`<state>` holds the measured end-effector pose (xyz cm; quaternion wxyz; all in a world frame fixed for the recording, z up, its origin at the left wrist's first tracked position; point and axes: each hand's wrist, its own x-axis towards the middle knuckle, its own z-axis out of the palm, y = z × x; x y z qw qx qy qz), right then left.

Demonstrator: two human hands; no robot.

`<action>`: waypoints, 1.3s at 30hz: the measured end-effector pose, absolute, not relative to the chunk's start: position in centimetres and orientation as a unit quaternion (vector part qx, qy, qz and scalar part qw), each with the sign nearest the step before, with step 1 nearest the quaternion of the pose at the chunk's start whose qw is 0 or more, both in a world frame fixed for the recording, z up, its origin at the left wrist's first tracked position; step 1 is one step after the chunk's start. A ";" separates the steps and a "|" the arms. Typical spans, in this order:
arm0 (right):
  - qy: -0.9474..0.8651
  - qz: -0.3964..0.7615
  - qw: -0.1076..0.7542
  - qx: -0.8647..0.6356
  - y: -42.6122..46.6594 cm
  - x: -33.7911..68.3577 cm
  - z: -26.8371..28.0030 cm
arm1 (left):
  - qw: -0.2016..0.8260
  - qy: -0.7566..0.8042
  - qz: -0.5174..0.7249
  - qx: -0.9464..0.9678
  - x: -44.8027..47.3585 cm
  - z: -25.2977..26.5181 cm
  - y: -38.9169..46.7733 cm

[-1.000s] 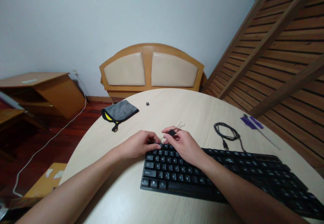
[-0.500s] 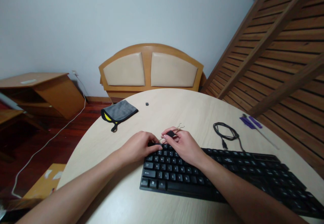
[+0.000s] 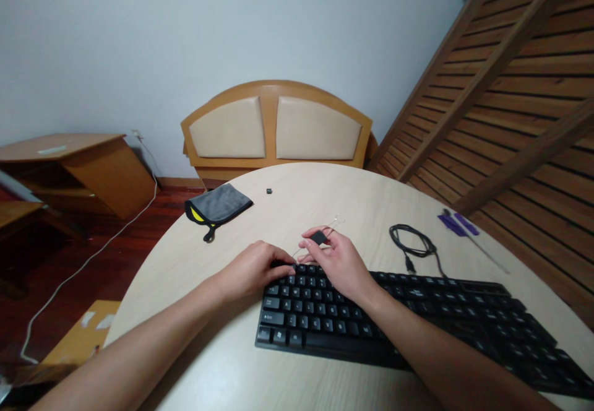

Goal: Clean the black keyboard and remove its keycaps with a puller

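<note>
A black keyboard (image 3: 320,343) lies at a slant across the front of the table. My left hand (image 3: 255,268) is closed at its far left corner, thumb on the top row and fingers at the back edge. My right hand (image 3: 341,259) pinches a wire keycap puller (image 3: 318,237) by its dark middle grip. One wire end reaches down toward my left fingertips; the hooked other end points up and away. Whether the lower wire touches a key is hidden by my fingers. Farther back on the table sits a small black keycap (image 3: 269,191).
A grey cloth (image 3: 220,203) with a yellow underside lies at the left of the round table (image 3: 195,361). The coiled USB cable (image 3: 411,241) rests behind the keyboard. At the right edge is a purple brush (image 3: 457,224) with a long pale handle.
My right hand has lifted slightly, and the keycap puller's dark grip has moved up and a little right. My left hand has stayed nearly still at the keyboard's corner.
</note>
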<state>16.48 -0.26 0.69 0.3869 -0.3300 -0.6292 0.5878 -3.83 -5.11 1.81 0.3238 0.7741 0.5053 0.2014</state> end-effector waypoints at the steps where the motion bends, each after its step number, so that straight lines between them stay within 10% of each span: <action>1: -0.637 0.579 0.383 -0.333 -0.2 16.5 0.6 | 0.326 0.505 0.200 0.774 -3.9 1.8 -5.1; 14: -0.738 0.416 0.368 -0.383 -0.7 16.7 0.7 | 0.236 0.519 0.176 0.802 -3.9 2.2 -5.5; 22: -0.771 0.380 0.360 -0.363 -0.5 16.8 0.8 | 0.380 0.503 0.214 0.746 -4.9 2.2 -4.8; 39: -0.792 0.447 0.302 -0.285 0.0 16.9 0.8 | 0.381 0.541 0.228 0.714 -4.0 1.0 -5.1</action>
